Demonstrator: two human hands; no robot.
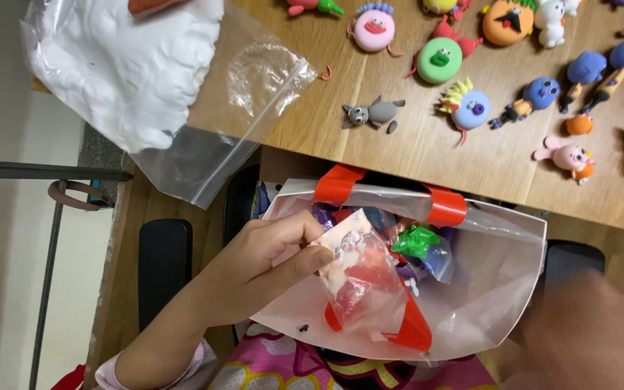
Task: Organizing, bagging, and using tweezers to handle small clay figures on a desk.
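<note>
Head view: left hand pinching a small clear packet of red clay over an open bag

Head camera is looking down at the left hand (pixel 261 263), which is grasping a small clear plastic packet of red and white clay (pixel 361 278) between thumb and fingertips at the packet's upper corner. That packet is hanging just above, and partly inside, the mouth of a large clear plastic bag with red tape on its rim (pixel 492 289), which is sitting in the person's lap below the table edge. Inside the bag, smaller packets of green, blue and purple clay (pixel 420 245) are lying together near the top.

At the lower right the right hand (pixel 594 336) is showing only as a blur beside the bag; whether it is clenched or released cannot be told, though it seems to be near the bag's right edge.

On the wooden table (pixel 427 148) above, a zip bag of white clay (pixel 124 65) is overhanging the left corner, and a small grey clay mouse figure (pixel 373 113) is lying near a row of colourful clay figures (pixel 471 105).
</note>
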